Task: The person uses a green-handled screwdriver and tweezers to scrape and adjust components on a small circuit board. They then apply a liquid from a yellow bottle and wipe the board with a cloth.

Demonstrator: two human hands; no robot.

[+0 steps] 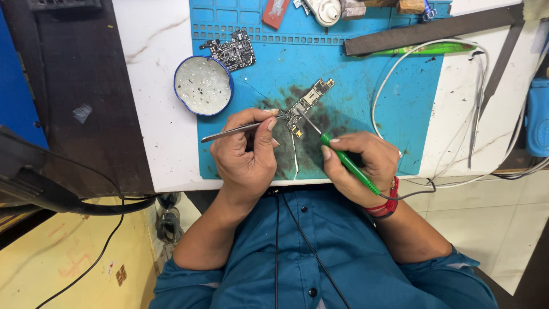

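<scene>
A round blue-rimmed tin (203, 86) of pale paste sits at the left of the blue repair mat (366, 86) on the white worktop (148, 68), a spare circuit board (233, 52) just beside it. The left hand (246, 151) pinches metal tweezers (240, 130), tips at the narrow phone circuit board (306, 106) lying mid-mat. The right hand (360, 166) grips a green-handled soldering iron (343, 160), its tip touching that board. White cables (394, 74) loop to the right.
</scene>
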